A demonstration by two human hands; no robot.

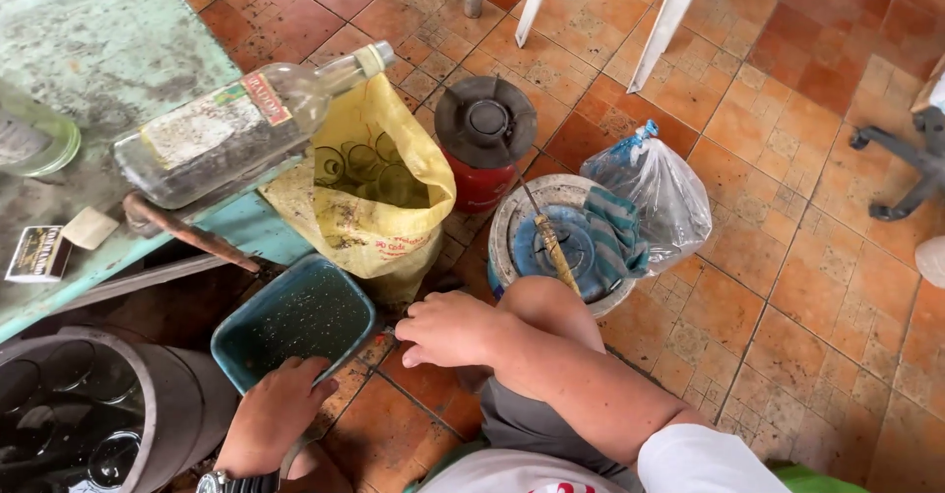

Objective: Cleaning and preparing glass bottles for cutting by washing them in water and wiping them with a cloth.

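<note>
— Closest in, what do you see?
— Both forearms. The left hand [279,409], wristwatch [219,483] on it, has its fingers curled over the near rim of a teal square tub [295,321], gripping that edge. The right hand [451,328] lies on the tiled floor just beside the tub's right corner, fingers drawn together; whether it pinches anything I cannot tell.
— And the big things?
— A worn green table [108,50] on the left, a grey bucket [157,395] of glass jars beneath it, touching the tub's left side.
— Next down in size?
— A yellow sack [379,193] of jars leans behind the tub; a paint bucket [561,242] with a stick and striped cloth stands by the knee, a clear plastic bag [660,193] against it.
— Smaller?
— A red gas canister [485,144], then an empty glass bottle [236,129] lying at the table's edge.
</note>
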